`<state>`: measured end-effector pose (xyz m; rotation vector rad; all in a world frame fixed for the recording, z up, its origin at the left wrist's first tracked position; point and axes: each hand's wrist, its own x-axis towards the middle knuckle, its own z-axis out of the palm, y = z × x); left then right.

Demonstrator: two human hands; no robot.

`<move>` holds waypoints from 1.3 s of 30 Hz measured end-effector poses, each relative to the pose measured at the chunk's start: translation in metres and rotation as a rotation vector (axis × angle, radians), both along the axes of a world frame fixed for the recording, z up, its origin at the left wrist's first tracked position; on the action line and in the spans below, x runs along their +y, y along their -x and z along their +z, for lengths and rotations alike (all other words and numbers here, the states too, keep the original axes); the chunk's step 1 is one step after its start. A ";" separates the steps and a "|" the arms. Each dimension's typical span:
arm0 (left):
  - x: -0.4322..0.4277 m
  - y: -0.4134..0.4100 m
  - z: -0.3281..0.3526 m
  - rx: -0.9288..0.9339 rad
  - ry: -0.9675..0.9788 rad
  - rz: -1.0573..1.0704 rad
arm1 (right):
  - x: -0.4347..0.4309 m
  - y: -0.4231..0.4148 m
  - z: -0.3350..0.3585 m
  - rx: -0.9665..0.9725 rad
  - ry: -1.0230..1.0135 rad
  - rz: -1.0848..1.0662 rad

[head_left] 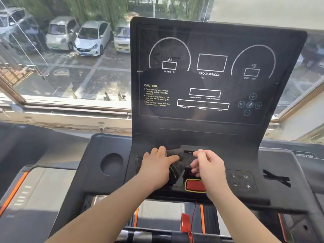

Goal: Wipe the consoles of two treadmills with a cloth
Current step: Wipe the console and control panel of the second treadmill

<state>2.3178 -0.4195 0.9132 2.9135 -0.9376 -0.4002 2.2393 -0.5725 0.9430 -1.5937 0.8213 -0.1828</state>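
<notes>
A black treadmill console (210, 81) stands upright in front of me, its screen dark with white dial outlines and a CAUTION text. Below it lies the black control deck (115, 186). My left hand (157, 165) rests palm down on a dark cloth (177, 171) that lies bunched on the deck's middle. My right hand (208, 165) hovers just right of the cloth, fingers curled downward above the red stop button (194, 185). Whether those fingers pinch anything is hidden.
A round cup holder (111, 163) sits left on the deck, and a speed keypad (241, 181) sits right. A red safety clip (185, 223) hangs on a cord below. A second treadmill (26, 181) stands at the left. A window (70, 58) behind overlooks parked cars.
</notes>
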 end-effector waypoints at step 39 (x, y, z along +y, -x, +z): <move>0.165 -0.003 -0.079 -0.094 0.615 0.268 | 0.111 -0.041 -0.072 0.127 1.098 0.795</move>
